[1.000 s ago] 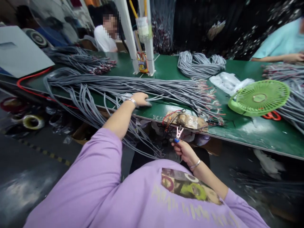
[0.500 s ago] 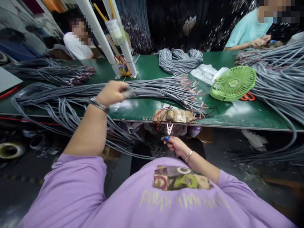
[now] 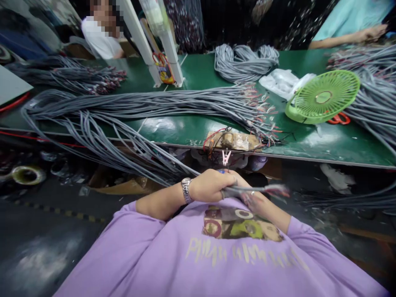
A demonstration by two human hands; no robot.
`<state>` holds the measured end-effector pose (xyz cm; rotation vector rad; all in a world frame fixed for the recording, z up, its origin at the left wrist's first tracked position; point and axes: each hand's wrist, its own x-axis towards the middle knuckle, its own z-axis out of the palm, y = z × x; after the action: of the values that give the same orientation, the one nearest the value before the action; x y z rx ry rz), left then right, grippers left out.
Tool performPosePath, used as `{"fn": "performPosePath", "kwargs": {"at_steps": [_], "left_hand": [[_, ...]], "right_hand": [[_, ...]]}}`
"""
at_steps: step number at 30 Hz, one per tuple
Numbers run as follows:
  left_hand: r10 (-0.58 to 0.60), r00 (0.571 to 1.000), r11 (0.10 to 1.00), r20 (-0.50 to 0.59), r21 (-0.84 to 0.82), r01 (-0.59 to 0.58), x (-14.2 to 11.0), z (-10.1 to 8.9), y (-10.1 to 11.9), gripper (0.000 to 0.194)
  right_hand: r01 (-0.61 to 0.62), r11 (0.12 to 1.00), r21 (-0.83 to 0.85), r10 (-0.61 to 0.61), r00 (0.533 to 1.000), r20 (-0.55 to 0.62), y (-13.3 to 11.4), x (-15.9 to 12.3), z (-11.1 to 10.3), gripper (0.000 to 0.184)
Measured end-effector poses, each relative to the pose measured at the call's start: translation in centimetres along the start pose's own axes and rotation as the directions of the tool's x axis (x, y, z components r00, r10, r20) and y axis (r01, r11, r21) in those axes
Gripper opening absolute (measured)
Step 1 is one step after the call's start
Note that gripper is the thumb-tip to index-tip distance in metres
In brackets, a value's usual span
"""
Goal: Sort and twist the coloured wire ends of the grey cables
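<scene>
My left hand (image 3: 212, 185) is closed round a grey cable (image 3: 247, 190) in front of my chest; the cable's stripped, coloured end sticks out blurred to the right. My right hand (image 3: 251, 199) lies mostly hidden behind the left hand and the cable, and its fingers do not show clearly. Just above the hands a pink clip (image 3: 226, 157) hangs below the table edge. A long bundle of grey cables (image 3: 161, 108) lies across the green table (image 3: 309, 142) and droops off its left front edge.
A green fan (image 3: 323, 97) and red scissors (image 3: 338, 119) lie at the right. A coiled grey cable bunch (image 3: 244, 62) and white bags (image 3: 280, 80) sit behind. A taped jig with red wires (image 3: 233, 141) sits at the table edge. Other people work at the far side.
My left hand lifted one cable from the bundle on the table and drew it down to my chest, meeting the right hand. The view tilted slightly.
</scene>
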<state>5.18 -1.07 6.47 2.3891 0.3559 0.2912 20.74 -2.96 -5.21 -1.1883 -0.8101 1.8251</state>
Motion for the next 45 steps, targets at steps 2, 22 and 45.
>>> {"fn": "performPosePath", "kwargs": {"at_steps": [2, 22, 45], "left_hand": [[-0.164, 0.985, 0.924, -0.053, -0.357, 0.134, -1.3, 1.8, -1.6, 0.044], [-0.656, 0.748, 0.346, 0.100, -0.841, 0.416, -8.2, 6.7, -5.8, 0.062], [-0.514, 0.853, 0.538, -0.094, -0.810, 0.235, -5.3, 5.9, -6.7, 0.048]], "right_hand": [[-0.014, 1.000, -0.017, 0.013, 0.999, -0.031, 0.1, -0.1, -0.3, 0.039], [-0.003, 0.986, 0.165, -0.020, 0.990, 0.139, -1.0, -1.0, 1.8, 0.042], [-0.131, 0.971, 0.198, 0.060, 0.941, 0.333, -0.6, -0.8, -0.4, 0.043]]}}
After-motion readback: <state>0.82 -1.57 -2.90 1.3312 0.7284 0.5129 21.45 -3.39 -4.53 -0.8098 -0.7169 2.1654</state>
